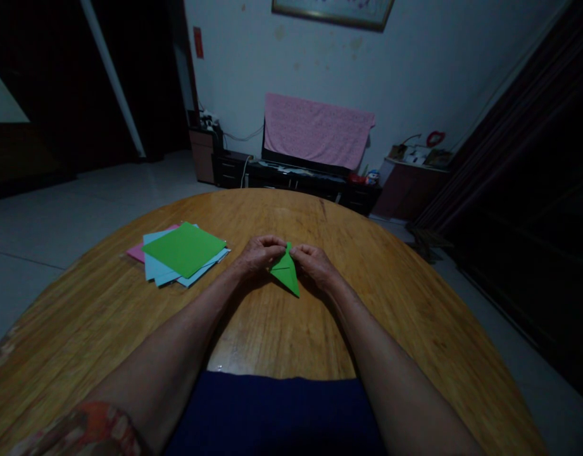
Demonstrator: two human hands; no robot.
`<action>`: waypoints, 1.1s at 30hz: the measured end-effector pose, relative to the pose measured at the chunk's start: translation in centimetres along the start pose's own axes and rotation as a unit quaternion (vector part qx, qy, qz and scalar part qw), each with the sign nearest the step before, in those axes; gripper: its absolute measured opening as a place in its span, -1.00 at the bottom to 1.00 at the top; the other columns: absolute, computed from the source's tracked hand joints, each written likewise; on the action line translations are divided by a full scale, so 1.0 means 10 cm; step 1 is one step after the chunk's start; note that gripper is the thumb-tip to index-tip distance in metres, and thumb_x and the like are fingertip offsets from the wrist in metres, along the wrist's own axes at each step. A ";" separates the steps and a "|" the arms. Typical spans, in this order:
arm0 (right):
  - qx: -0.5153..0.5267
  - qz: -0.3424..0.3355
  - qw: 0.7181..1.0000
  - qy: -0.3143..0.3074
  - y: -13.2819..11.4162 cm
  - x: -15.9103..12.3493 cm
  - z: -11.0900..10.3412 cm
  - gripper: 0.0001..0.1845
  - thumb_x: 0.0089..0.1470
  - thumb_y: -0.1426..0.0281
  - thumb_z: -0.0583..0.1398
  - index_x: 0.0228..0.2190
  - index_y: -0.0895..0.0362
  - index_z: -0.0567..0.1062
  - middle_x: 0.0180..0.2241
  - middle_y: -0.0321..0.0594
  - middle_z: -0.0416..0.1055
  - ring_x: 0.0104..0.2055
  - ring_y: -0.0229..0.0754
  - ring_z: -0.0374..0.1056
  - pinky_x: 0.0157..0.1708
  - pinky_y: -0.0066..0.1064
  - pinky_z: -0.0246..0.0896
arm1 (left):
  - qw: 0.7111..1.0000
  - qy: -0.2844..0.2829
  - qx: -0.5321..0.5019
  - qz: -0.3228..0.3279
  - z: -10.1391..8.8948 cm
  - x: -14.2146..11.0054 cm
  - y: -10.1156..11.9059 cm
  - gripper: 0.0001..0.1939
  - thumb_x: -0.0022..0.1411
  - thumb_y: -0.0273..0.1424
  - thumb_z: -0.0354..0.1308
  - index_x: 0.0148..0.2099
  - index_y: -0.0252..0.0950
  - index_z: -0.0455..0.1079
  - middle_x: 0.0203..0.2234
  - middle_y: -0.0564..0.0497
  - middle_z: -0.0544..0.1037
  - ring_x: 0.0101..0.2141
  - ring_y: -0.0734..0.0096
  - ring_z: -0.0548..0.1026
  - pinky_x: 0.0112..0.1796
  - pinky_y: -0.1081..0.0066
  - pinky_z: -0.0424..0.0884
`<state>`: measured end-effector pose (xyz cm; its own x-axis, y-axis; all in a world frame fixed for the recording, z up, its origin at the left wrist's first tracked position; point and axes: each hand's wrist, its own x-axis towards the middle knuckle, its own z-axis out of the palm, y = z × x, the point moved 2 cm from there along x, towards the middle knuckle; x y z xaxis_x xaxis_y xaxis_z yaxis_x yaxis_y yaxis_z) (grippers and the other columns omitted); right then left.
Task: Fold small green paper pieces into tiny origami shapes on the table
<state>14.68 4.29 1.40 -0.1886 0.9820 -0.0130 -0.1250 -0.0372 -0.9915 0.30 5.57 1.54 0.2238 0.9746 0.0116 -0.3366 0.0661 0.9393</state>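
A folded piece of green paper (286, 272) is held between my two hands over the middle of the round table. Its narrow tip points away from me, and a wider pointed flap hangs toward me with a crease across it. My left hand (260, 253) pinches the paper near the tip from the left side. From the right, my right hand (313, 261) pinches the same narrow part between thumb and fingers. The fingertips of both hands nearly meet there and hide some of the folds.
Left on the wooden table (390, 304) lies a loose stack of square paper sheets (184, 249), green on top, light blue and pink below. Beyond the table, a pink cloth (317, 132) covers a screen on a low dark cabinet (234, 170). A dark blue cloth (276, 411) is at the near edge.
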 end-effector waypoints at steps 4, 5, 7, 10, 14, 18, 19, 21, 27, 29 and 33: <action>0.003 -0.002 1.000 0.005 0.02 0.03 -0.02 -0.70 -0.14 0.19 0.33 -0.52 0.13 0.40 -0.64 -0.41 0.23 -0.61 -0.37 0.08 -0.57 -0.46 -0.07 | 1.000 -0.005 -0.024 -0.007 0.01 -0.03 0.03 -0.85 -0.10 -0.48 0.32 -0.41 -0.32 0.44 -0.69 0.16 0.33 -0.66 0.61 0.24 -0.56 0.50 0.18; 0.000 -0.003 1.000 0.005 0.03 0.04 -0.03 -0.70 -0.14 0.20 0.33 -0.52 0.14 0.41 -0.63 -0.40 0.24 -0.61 -0.37 0.09 -0.57 -0.45 -0.05 | 1.000 -0.006 -0.030 -0.007 0.01 -0.03 0.05 -0.85 -0.11 -0.48 0.32 -0.41 -0.33 0.44 -0.70 0.16 0.33 -0.66 0.62 0.24 -0.57 0.50 0.17; -0.005 -0.003 1.000 0.002 0.05 0.06 -0.04 -0.71 -0.13 0.20 0.33 -0.52 0.15 0.42 -0.62 -0.38 0.26 -0.60 -0.36 0.12 -0.56 -0.45 -0.03 | 0.999 0.001 -0.044 -0.005 0.02 -0.03 0.06 -0.85 -0.11 -0.50 0.32 -0.42 -0.33 0.43 -0.69 0.14 0.35 -0.66 0.62 0.25 -0.57 0.52 0.16; 0.000 -0.003 1.000 -0.004 0.05 0.07 -0.03 -0.71 -0.12 0.20 0.32 -0.52 0.15 0.42 -0.61 -0.37 0.28 -0.59 -0.35 0.15 -0.54 -0.45 0.00 | 0.997 0.025 -0.068 -0.005 0.01 -0.01 0.08 -0.86 -0.12 -0.55 0.29 -0.43 -0.34 0.41 -0.66 0.11 0.40 -0.66 0.62 0.28 -0.57 0.53 0.15; 0.013 0.005 1.000 -0.014 0.02 0.01 0.01 -0.71 -0.12 0.20 0.32 -0.51 0.14 0.41 -0.62 -0.38 0.27 -0.60 -0.37 0.13 -0.55 -0.47 -0.01 | 0.997 -0.012 -0.072 -0.035 0.00 0.00 0.06 -0.91 -0.07 -0.51 0.27 -0.47 -0.36 0.40 -0.66 0.08 0.41 -0.65 0.60 0.31 -0.56 0.53 0.19; 0.000 0.012 0.999 -0.030 -0.03 -0.03 0.02 -0.72 -0.12 0.21 0.31 -0.54 0.14 0.40 -0.66 -0.42 0.20 -0.63 -0.39 0.06 -0.59 -0.47 -0.10 | 0.992 -0.089 -0.056 -0.077 -0.05 0.02 0.01 -0.81 -0.04 -0.44 0.28 -0.56 -0.36 0.34 -0.70 0.10 0.34 -0.67 0.60 0.26 -0.58 0.52 0.17; -0.009 0.012 0.999 -0.033 -0.04 -0.04 0.02 -0.71 -0.13 0.20 0.32 -0.54 0.14 0.40 -0.66 -0.42 0.20 -0.63 -0.39 0.05 -0.60 -0.47 -0.11 | 0.990 -0.096 -0.053 -0.084 -0.07 0.03 0.00 -0.82 -0.04 -0.44 0.28 -0.56 -0.36 0.34 -0.70 0.11 0.33 -0.66 0.60 0.26 -0.58 0.52 0.16; -0.025 0.013 0.999 -0.040 -0.04 -0.04 0.01 -0.70 -0.13 0.18 0.32 -0.54 0.15 0.40 -0.66 -0.42 0.19 -0.63 -0.40 0.05 -0.60 -0.47 -0.12 | 0.989 -0.103 -0.047 -0.093 -0.10 0.05 -0.01 -0.83 -0.04 -0.43 0.29 -0.53 -0.37 0.35 -0.69 0.12 0.32 -0.66 0.61 0.25 -0.57 0.52 0.17; -0.042 0.023 0.997 -0.054 -0.06 -0.05 -0.02 -0.65 -0.12 0.14 0.31 -0.57 0.13 0.36 -0.65 -0.42 0.17 -0.62 -0.40 0.02 -0.60 -0.47 -0.14 | 0.987 -0.117 -0.036 -0.108 -0.15 0.09 -0.04 -0.78 -0.04 -0.37 0.34 -0.49 -0.39 0.40 -0.64 0.08 0.37 -0.61 0.58 0.32 -0.49 0.50 0.26; -0.041 0.026 0.997 -0.057 -0.07 -0.05 -0.02 -0.65 -0.13 0.15 0.32 -0.58 0.13 0.36 -0.66 -0.42 0.15 -0.63 -0.40 0.00 -0.60 -0.47 -0.15 | 0.985 -0.131 -0.036 -0.107 -0.16 0.09 -0.05 -0.76 -0.04 -0.33 0.36 -0.46 -0.40 0.42 -0.61 0.05 0.41 -0.58 0.55 0.36 -0.46 0.48 0.30; -0.038 0.029 0.997 -0.062 -0.06 -0.04 -0.04 -0.65 -0.13 0.16 0.33 -0.58 0.13 0.36 -0.66 -0.43 0.14 -0.63 -0.40 0.00 -0.60 -0.47 -0.17 | 0.982 -0.151 -0.042 -0.109 -0.17 0.08 -0.06 -0.73 -0.05 -0.30 0.39 -0.43 -0.40 0.44 -0.59 0.03 0.43 -0.55 0.53 0.39 -0.42 0.45 0.33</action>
<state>15.22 3.98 1.97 -0.3128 0.9479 -0.0598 -0.0375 -0.0752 -0.9965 -0.82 6.66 0.40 0.5552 0.8284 -0.0738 -0.3223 0.2961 0.8991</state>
